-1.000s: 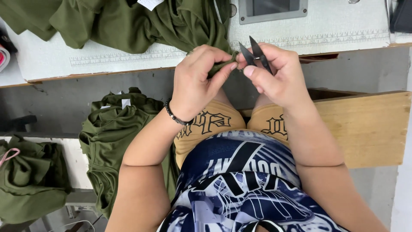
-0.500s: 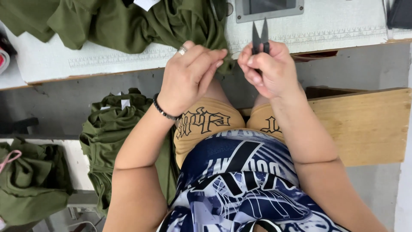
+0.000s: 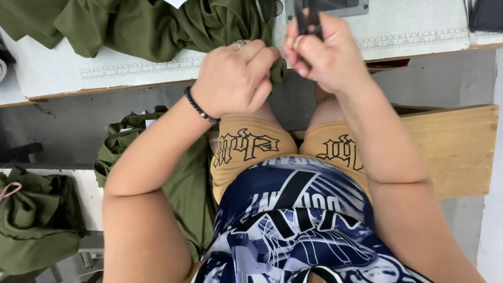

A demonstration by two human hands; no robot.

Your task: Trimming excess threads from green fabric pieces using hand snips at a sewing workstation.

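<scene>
- At the near edge of the desk (image 3: 131, 78), the left hand (image 3: 236, 78) was curled shut, pinching a fold of the olive-green garment (image 3: 146, 26) where it spilled over the rim.
- Just beside it, the right hand (image 3: 325, 57) was closed around a pair of small dark snips (image 3: 308, 18), blades pointing away towards the far side.
- The two hands sat close together, almost knuckle to knuckle, with the pinched cloth edge (image 3: 279, 71) between them.
- The garment looked light, soft and floppy, a knit that would sag and slide if held loosely; I judged it best taken at a seam or hem, pinched taut between finger and thumb as the left hand had it.
- The snips seemed stiff and small, easy to hold in the palm, though I could not tell whether the blades were open.
- The desk was a pale, smooth top with a printed ruler strip along the near edge and a grey metal plate (image 3: 340, 6) set in on the far side.
- Below on the left, more green garments (image 3: 126, 141) hung in a heap, and another bundle (image 3: 36, 220) lay farther left.
- To the right stood a plain wooden board (image 3: 450, 147) over a grey floor.
</scene>
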